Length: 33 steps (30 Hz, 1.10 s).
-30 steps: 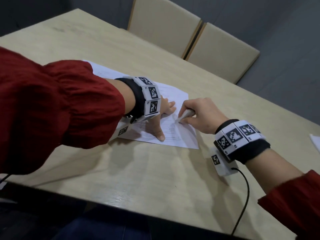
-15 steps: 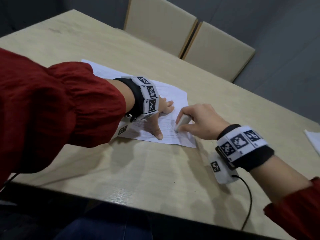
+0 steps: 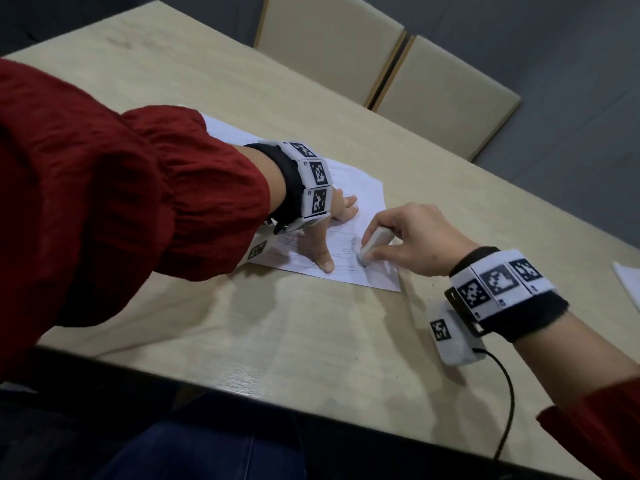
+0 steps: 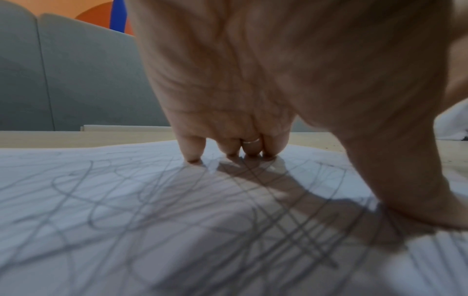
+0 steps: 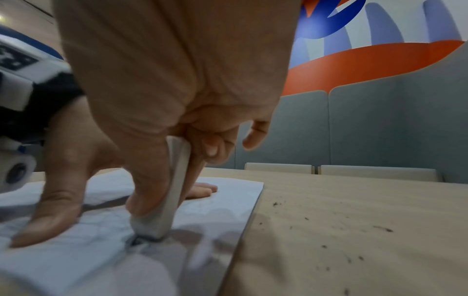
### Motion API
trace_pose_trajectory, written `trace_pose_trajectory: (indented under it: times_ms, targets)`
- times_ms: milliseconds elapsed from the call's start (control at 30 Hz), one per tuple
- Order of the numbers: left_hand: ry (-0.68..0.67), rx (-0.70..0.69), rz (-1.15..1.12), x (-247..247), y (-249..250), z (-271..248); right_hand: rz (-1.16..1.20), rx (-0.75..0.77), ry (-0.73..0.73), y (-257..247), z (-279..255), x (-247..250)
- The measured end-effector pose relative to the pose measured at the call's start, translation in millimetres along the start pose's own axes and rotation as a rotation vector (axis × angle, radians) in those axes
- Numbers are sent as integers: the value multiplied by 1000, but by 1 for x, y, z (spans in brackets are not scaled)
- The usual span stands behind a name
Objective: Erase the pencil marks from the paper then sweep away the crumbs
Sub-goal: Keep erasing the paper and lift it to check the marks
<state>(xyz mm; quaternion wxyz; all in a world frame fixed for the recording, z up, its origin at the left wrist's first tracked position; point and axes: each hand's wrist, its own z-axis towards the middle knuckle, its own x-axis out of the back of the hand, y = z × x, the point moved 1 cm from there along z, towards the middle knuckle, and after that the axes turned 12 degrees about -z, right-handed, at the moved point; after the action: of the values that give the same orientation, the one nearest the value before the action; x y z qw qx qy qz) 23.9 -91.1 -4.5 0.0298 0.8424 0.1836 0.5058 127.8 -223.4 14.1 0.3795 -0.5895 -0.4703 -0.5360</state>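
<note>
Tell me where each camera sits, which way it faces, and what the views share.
Head: worn on the head, looks down at the table; both sleeves and hands show.
Left wrist: looks along the left hand pressing the scribbled paper.
Right wrist: looks along the right hand pinching the eraser; crumbs beside the sheet.
Shared: the paper appears in all three.

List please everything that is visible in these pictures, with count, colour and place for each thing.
paper: one, white with grey pencil scribbles, on the table
eraser: one, white, tip on the paper
crumbs: many, dark, on the table right of the paper
table: one, light wood
chairs: two, beige, at the far side
second white sheet: one, at the right edge of the table
left hand: presses flat on the paper, ring on one finger
right hand: pinches the eraser
sleeves: two, red
</note>
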Motion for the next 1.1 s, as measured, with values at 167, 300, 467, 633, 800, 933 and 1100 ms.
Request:
trace_pose_trajectory:
  times_ms: [167, 300, 467, 633, 800, 933, 1100]
  targets:
    - [4, -1, -20, 1, -4, 0, -39, -122, 144, 8, 32, 4]
    - [7, 18, -41, -2, -5, 3, -27, -85, 109, 8, 15, -1]
    - [2, -5, -20, -3, -5, 4, -35, 1, 42, 8, -23, -3]
    - [3, 0, -37, -3, -4, 5, -98, -33, 90, 4, 5, 4]
    - [-6, -2, -36, -1, -4, 1, -9, -100, 107, 10, 5, -3]
    - [-13, -8, -45, -1, -3, 1, -1, -42, 8, 10, -32, -4]
    - [-22, -11, -30, 0, -1, 2, 80, -28, -183, 10, -55, -1]
